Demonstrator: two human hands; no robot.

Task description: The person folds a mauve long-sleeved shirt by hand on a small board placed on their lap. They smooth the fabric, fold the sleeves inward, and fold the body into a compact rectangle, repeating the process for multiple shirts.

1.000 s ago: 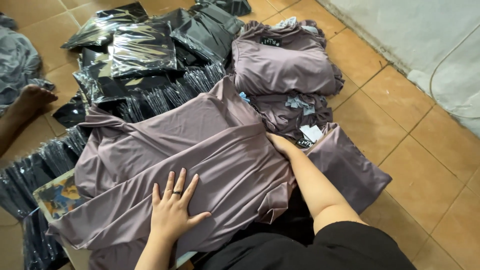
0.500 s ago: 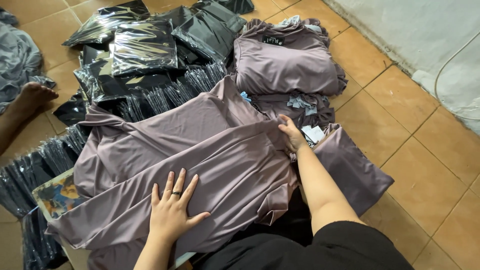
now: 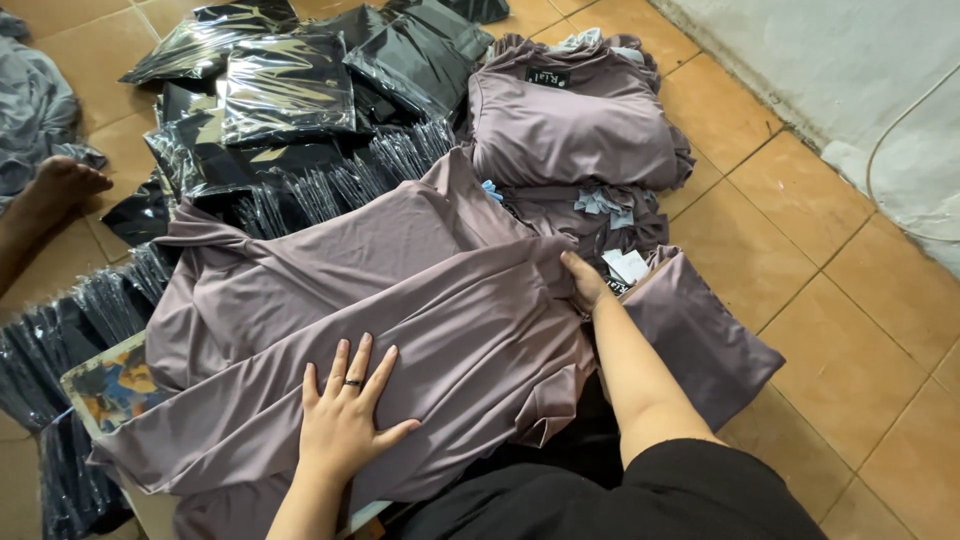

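Observation:
A mauve garment (image 3: 330, 300) lies spread across a board in front of me, folded lengthwise. My left hand (image 3: 345, 420), a ring on one finger, presses flat on its near part with fingers apart. My right hand (image 3: 583, 283) grips the garment's right edge near its collar end, fingers curled into the cloth. Behind that hand stands a stack of folded mauve garments (image 3: 570, 130) with paper tags showing.
Several black garments in clear plastic bags (image 3: 285, 90) lie piled at the back and along the left. Another person's bare foot (image 3: 60, 190) rests on the orange tile floor (image 3: 850, 330) at the left, beside grey cloth (image 3: 35, 110). A white wall (image 3: 850, 70) runs at the right.
My right hand has slid up along the garment's right edge toward the collar end. The left hand has stayed flat in place.

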